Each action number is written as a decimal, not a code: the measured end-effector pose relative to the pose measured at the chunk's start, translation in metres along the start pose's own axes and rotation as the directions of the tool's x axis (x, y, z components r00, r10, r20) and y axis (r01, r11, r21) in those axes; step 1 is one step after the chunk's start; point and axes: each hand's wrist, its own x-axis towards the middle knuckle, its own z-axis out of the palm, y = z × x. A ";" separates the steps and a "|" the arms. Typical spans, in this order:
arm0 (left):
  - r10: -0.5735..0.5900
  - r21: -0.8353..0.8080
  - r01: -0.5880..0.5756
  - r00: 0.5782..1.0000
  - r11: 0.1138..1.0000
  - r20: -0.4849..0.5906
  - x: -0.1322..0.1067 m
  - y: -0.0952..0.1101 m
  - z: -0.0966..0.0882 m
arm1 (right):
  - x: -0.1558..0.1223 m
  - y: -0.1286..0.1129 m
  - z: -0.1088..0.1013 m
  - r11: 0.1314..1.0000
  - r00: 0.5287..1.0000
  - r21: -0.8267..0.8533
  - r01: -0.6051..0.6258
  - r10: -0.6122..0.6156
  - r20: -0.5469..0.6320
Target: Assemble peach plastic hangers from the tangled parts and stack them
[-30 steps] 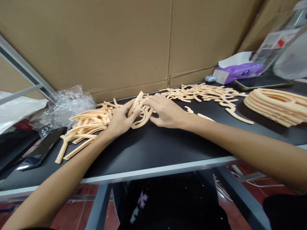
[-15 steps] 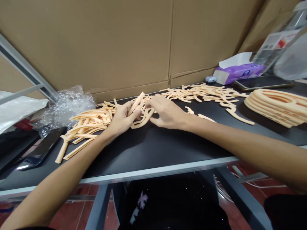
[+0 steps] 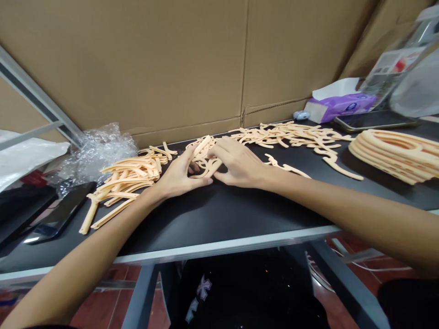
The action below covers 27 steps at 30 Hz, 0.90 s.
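At the middle of the table, my right hand pinches the right side of a pale, wood-coloured curved openwork piece. My left hand curls around the same piece's left side, thumb along its near edge and fingers partly hidden behind it. Just beyond, a straight pale strip rests at an angle on more pale curved pieces, close to my left fingertips. To the left lies a heap of longer pale strips. Thin wavy pale pieces are spread at the back right.
A stack of pale oval frames stands at the right. Behind it are a phone, a purple tissue pack and a clear bottle. Crumpled bubble wrap and a dark phone lie left. Cardboard backs the table.
My left hand has let go of the straight strip, which now lies behind the curved piece. Its fingers have opened wider and moved around the curved piece. My right hand has barely moved.
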 end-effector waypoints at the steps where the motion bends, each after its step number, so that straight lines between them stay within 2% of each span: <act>1: 0.030 0.056 -0.030 1.000 0.998 -0.003 0.000 -0.003 0.001 | 0.000 0.000 0.000 1.000 1.000 -0.002 -0.006 0.006 0.008; 5: 0.110 0.135 -0.103 0.993 0.985 -0.045 -0.001 -0.015 0.005 | 0.001 -0.002 -0.001 1.000 1.000 -0.015 -0.009 0.009 0.019; 9: 0.147 0.178 -0.131 0.986 0.975 -0.080 -0.004 -0.013 0.005 | 0.003 -0.007 -0.008 1.000 0.999 0.008 -0.025 0.025 0.038; 14: 0.198 0.280 -0.196 0.980 0.940 0.022 -0.004 -0.003 -0.003 | 0.006 -0.011 -0.023 0.998 0.998 0.056 0.008 -0.011 0.061; 16: 0.209 0.242 -0.225 0.974 0.944 0.089 -0.003 -0.003 -0.005 | 0.007 -0.011 -0.027 0.993 0.992 0.114 -0.004 -0.011 0.125; 20: 0.214 0.064 -0.228 0.960 0.971 0.182 -0.003 -0.004 -0.005 | 0.008 -0.011 -0.034 0.965 0.961 0.236 -0.111 0.044 0.275; 24: 0.198 -0.026 -0.197 0.955 0.980 0.220 -0.006 0.001 -0.001 | 0.004 -0.020 -0.049 0.960 0.931 0.212 -0.184 0.101 0.350; 27: 0.230 -0.097 -0.213 0.948 0.972 0.221 -0.010 0.010 0.004 | -0.003 -0.029 -0.066 0.936 0.880 0.180 -0.304 0.203 0.430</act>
